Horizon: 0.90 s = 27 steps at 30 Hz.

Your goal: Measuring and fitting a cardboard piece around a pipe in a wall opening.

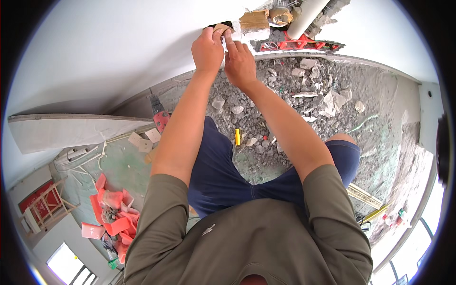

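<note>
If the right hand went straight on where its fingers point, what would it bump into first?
The right hand would probably meet the tan piece first, and may already be touching it. Depth there is hard to judge.

A white wall point(118, 57) spans the top of the view, broken open right of centre, where a white pipe point(311, 16) shows in the ragged cavity. Grey rubble point(280, 85) litters the dusty floor point(384, 109), which turns greenish towards the left. At far left, a pale wooden frame point(45, 204) stands near a bright window point(61, 259); more daylight fills the windows point(396, 251) at lower right.
</note>
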Each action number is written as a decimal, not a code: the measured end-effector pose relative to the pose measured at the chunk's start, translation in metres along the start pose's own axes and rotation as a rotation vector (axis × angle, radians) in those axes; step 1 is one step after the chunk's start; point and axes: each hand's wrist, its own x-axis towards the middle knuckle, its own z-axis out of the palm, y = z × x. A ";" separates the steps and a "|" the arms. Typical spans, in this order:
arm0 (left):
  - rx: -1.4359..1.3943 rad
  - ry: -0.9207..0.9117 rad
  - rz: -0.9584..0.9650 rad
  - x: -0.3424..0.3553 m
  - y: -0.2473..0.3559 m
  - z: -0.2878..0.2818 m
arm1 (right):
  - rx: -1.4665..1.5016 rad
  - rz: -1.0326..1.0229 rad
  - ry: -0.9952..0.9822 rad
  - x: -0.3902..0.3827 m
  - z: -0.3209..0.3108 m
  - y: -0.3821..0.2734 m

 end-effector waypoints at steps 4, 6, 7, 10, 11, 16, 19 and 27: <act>-0.116 -0.010 -0.067 -0.002 -0.001 -0.001 | 0.032 0.216 -0.323 0.004 -0.017 -0.014; -0.049 0.007 0.067 -0.001 -0.006 -0.002 | 0.049 0.283 -0.472 0.010 -0.022 -0.018; -0.052 0.006 0.069 -0.002 -0.006 -0.001 | 0.046 0.285 -0.470 0.010 -0.022 -0.014; 0.027 0.054 0.244 -0.004 -0.005 0.002 | 0.077 0.259 -0.432 0.006 -0.014 -0.003; 0.026 0.042 0.224 -0.003 -0.004 0.002 | 0.125 0.211 -0.366 0.004 -0.010 0.002; 0.020 0.108 0.249 -0.003 -0.008 0.006 | 0.103 0.227 -0.424 -0.001 -0.011 -0.005; 0.017 0.171 0.283 -0.003 -0.006 0.012 | 0.027 0.232 -0.450 0.002 -0.013 -0.006; -0.167 0.074 0.265 -0.012 -0.007 0.007 | -0.093 0.202 -0.460 0.007 -0.019 -0.003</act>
